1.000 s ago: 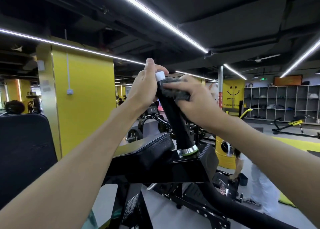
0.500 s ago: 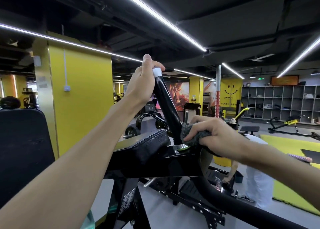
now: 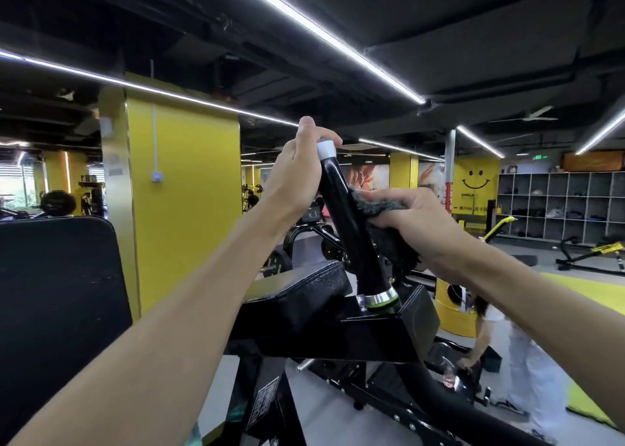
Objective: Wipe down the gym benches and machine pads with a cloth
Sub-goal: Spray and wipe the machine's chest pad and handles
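A black machine handle (image 3: pixel 348 229) with a white end cap rises at a tilt from a chrome collar on the black frame. My left hand (image 3: pixel 297 175) grips its top, fingers curled over the cap. My right hand (image 3: pixel 412 222) holds a dark grey cloth (image 3: pixel 382 209) wrapped against the middle of the handle's right side. Just left of the handle's base sits a black padded seat (image 3: pixel 304 297). A large black back pad (image 3: pixel 57 290) fills the left edge.
A yellow pillar (image 3: pixel 182 202) stands behind the pad. At lower right a person (image 3: pixel 527 371) bends by the machine's frame, near a yellow barrel (image 3: pixel 453 317). Grey cubby shelves (image 3: pixel 561 205) and a yellow bench (image 3: pixel 595 253) stand at far right.
My right hand slid the cloth from the handle's top down to its base, then back up to the middle. My left hand stayed gripping the cap.
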